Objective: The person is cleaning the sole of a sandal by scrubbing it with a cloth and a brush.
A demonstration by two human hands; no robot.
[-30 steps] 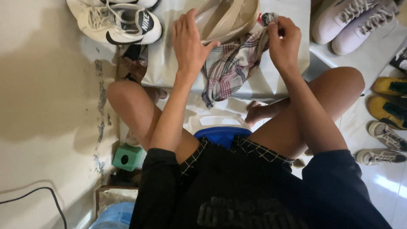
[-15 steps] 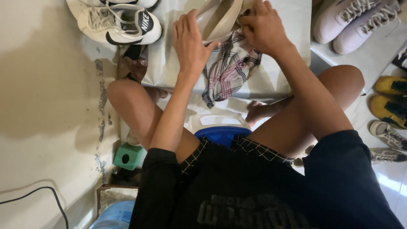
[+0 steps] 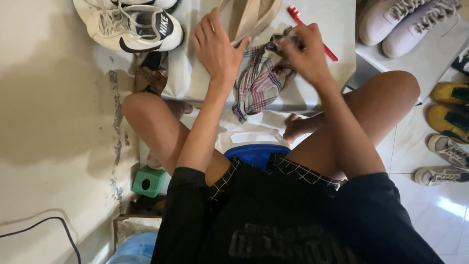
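My right hand (image 3: pixel 305 54) pinches the plaid cloth (image 3: pixel 259 83) at its 1 o'clock corner; my left hand (image 3: pixel 217 46) lies open, steadying the beige shoe (image 3: pixel 249 17). The cloth, draped on the table (image 3: pixel 337 29), looks soft, light and limp: gather it by its edges.

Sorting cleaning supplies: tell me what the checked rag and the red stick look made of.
Rag: soft woven cloth, matte; it drapes and crumples in the right hand. Red stick: probably plastic, smooth and rigid with a white end, likely a toothbrush.

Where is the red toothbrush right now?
In the head view, the red toothbrush lies near the top, right of middle, on the grey sheet, just behind the right hand gripping the checked cloth.
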